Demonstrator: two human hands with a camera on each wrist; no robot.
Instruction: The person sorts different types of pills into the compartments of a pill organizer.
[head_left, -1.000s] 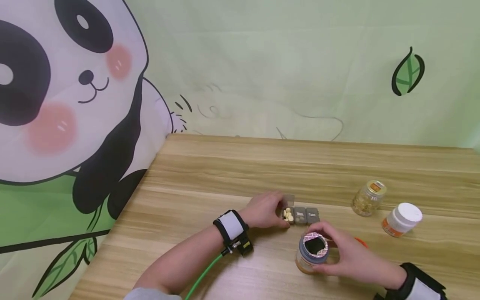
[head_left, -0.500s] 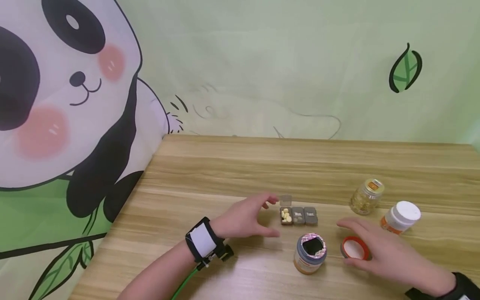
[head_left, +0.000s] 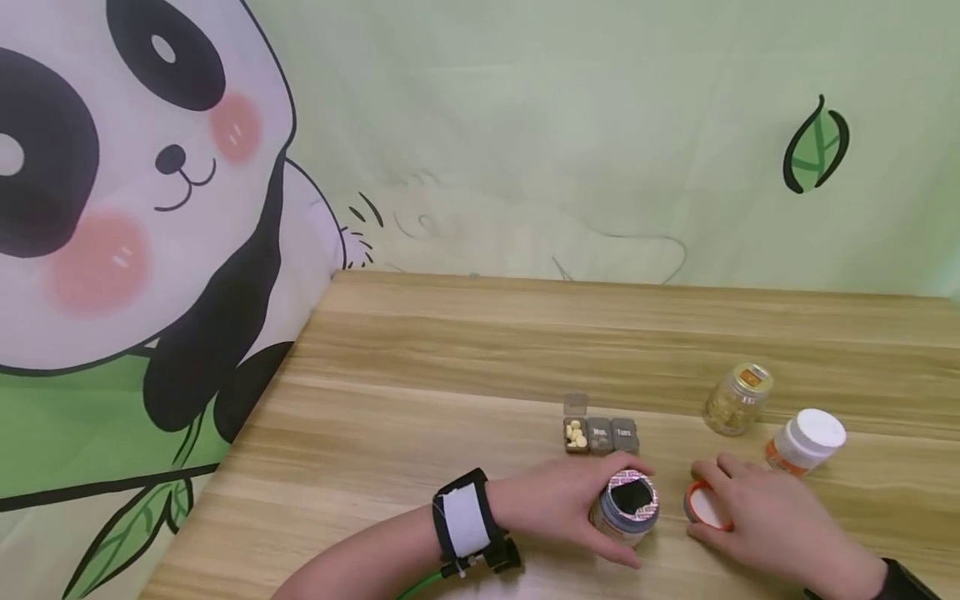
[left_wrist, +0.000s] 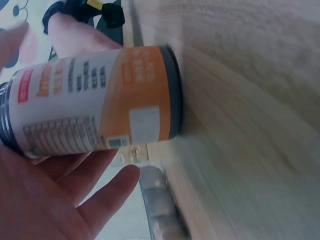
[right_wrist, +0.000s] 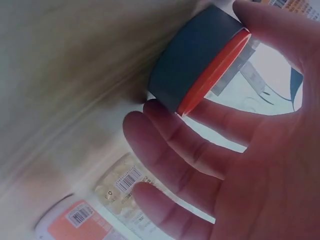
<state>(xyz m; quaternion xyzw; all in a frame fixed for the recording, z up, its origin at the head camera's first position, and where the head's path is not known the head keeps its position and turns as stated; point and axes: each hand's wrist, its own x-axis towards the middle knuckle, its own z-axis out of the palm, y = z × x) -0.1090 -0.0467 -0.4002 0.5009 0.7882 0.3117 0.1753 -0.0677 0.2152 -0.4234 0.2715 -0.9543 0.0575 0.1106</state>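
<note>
An uncapped pill bottle (head_left: 624,518) stands upright on the table, its torn foil seal showing a dark opening. My left hand (head_left: 558,504) is around it, thumb on the near side and fingers on the far side; its orange and white label shows in the left wrist view. My right hand (head_left: 776,521) pinches the dark jar lid with a red rim (right_wrist: 200,62) between thumb and fingers. The lid lies at the table with its white inside facing up. Behind the bottle sits a small grey pill organizer (head_left: 600,435), its left compartment open and holding several pale tablets.
Behind my right hand stand a clear jar with a gold lid (head_left: 738,400) and a white bottle with a white cap (head_left: 806,442). A wooden table (head_left: 450,350) runs back to a green panda-print cloth (head_left: 487,150). A green cable trails from my left wrist.
My right hand has left the bottle and moved right to the lid, which it now grips. My left hand has left the pill organizer and come to the bottle.
</note>
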